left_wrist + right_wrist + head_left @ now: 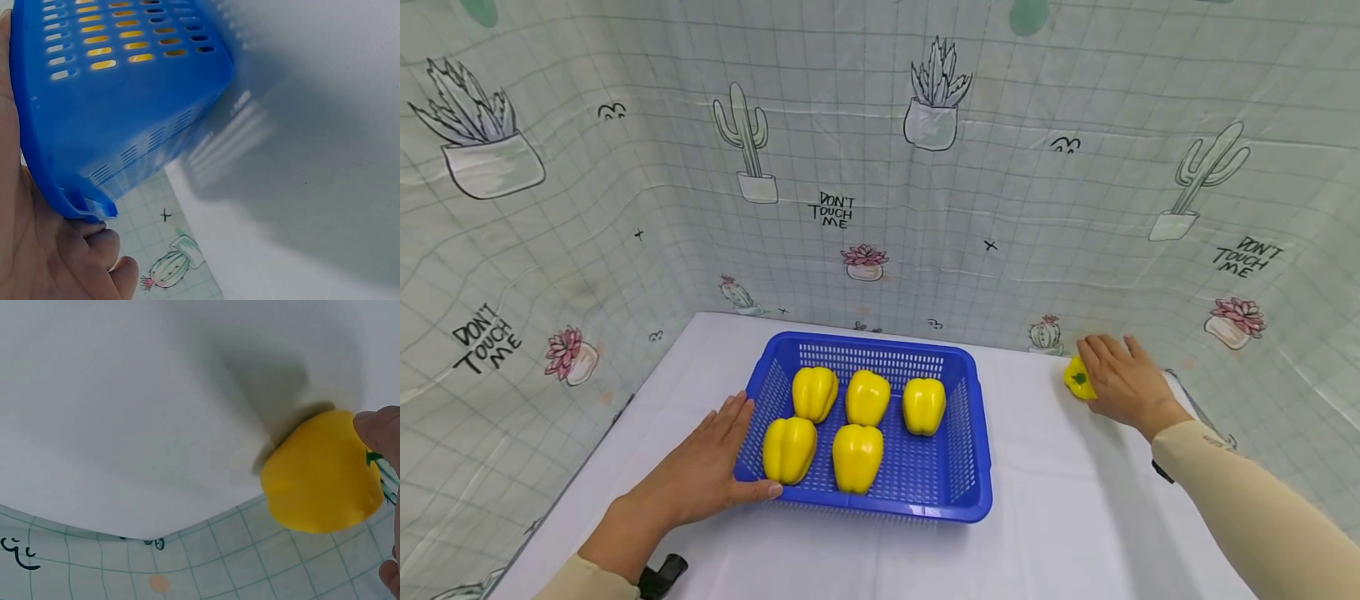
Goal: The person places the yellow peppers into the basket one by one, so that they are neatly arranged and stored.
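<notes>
Several yellow bell peppers [857,458] stand in a blue plastic basket [983,450] in the head view. My left hand [703,467] rests against the basket's left side, fingers extended along the rim and thumb on the front edge. The left wrist view has that hand [47,250] beside the slotted basket wall [125,106]. Far to the right, my right hand [1123,379] holds another yellow bell pepper [1078,379] with a green stem, partly covered by the fingers. In the right wrist view, the thumb touches this pepper [319,475] near its stem end.
A white table surface [1037,500] lies under the basket. Behind it and at both sides hangs a gridded cloth [880,175] printed with cacti and potted plants. The right hand's pepper is near the table's back right corner, close to the cloth.
</notes>
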Demonstrator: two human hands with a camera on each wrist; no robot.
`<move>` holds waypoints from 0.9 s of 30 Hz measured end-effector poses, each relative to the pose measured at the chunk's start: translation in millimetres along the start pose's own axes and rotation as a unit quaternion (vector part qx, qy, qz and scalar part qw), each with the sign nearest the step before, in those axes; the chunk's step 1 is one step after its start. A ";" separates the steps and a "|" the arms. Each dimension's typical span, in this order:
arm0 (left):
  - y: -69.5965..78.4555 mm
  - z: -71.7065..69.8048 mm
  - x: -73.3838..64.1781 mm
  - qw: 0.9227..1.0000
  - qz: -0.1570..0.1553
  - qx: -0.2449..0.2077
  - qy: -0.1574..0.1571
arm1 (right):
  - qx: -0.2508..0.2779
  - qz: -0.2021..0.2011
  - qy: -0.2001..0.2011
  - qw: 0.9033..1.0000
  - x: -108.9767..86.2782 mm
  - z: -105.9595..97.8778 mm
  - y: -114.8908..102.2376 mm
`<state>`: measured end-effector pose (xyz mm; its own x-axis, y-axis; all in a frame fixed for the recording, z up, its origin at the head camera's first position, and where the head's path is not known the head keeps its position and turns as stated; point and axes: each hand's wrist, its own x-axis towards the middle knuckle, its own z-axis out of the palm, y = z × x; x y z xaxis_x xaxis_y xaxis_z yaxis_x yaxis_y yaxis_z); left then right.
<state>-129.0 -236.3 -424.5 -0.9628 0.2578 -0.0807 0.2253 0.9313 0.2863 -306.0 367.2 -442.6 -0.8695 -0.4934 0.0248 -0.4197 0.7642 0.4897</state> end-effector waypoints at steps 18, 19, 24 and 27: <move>0.2 0.7 0.4 1.000 -0.018 -0.003 -0.009 | 0.005 -0.023 0.038 0.999 7.0 36.6 -4.9; 0.5 0.5 0.5 1.000 -0.017 -0.003 -0.008 | 0.004 -0.023 0.045 0.999 5.9 38.1 -4.6; 1.2 0.6 0.6 1.000 -0.014 -0.007 -0.009 | 0.016 -0.016 0.089 0.996 3.8 40.8 -4.4; 0.7 0.3 0.2 1.000 -0.014 -0.008 -0.010 | 0.041 -0.004 0.096 0.995 4.7 38.9 -7.1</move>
<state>-128.9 -235.5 -424.6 -0.9654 0.2371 -0.1082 0.1959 0.9339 0.2990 -317.2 375.7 -479.9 -0.8037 -0.5639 0.1899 -0.4535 0.7872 0.4180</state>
